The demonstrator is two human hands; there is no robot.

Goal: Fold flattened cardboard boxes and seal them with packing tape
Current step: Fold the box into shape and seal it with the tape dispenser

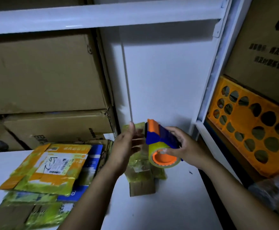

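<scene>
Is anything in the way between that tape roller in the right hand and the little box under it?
Nothing visible does. The right hand holds the tape dispenser just over the small box; the open left hand is beside the dispenser, over the box's left side, not beneath the roll.

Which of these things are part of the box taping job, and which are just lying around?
In the job: tape dispenser in the right hand; small taped box by the left hand; stack of flattened boxes.
Lying about: orange crate; big shelf cartons.
</scene>
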